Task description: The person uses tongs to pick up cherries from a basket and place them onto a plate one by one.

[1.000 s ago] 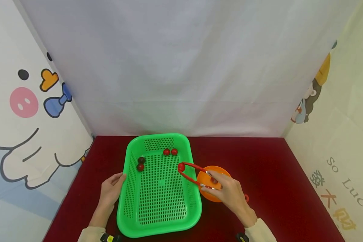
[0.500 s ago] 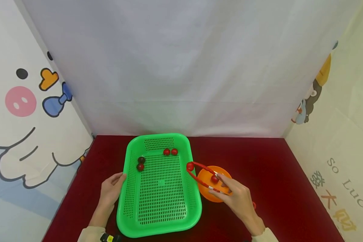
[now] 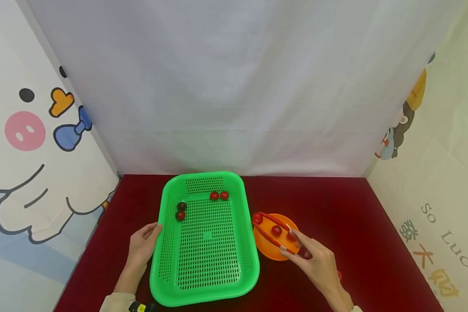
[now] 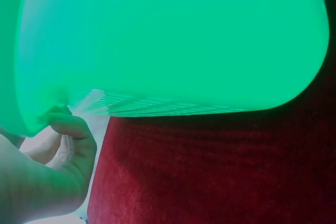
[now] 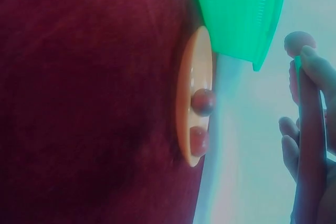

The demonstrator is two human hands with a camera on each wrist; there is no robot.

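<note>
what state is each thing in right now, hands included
green basket: open side up, four fruits inside
orange plate: face up, two fruits on it
red tongs: closed on held fruit
held fruit: raised off orange plate
left hand: gripping green basket's rim
right hand: holding red tongs

My widest passage is the red tabletop (image 3: 331,208), running from the orange plate (image 3: 271,252) to the right-hand curtain (image 3: 433,182). The back curtain (image 3: 234,108) bars the far side. Between plate and green basket (image 3: 254,277) I see no usable gap; whether they touch I cannot tell. The basket's wall rises above the plate, blocking any low crossing. Inside, I have room over the middle and near floor; two red fruits (image 3: 219,195) crowd the far end, two darker ones (image 3: 181,211) the left side. The left hand (image 3: 142,245) occupies the left rim. Right hand (image 3: 316,262) and red tongs (image 3: 272,239) obstruct the plate from above.
</note>
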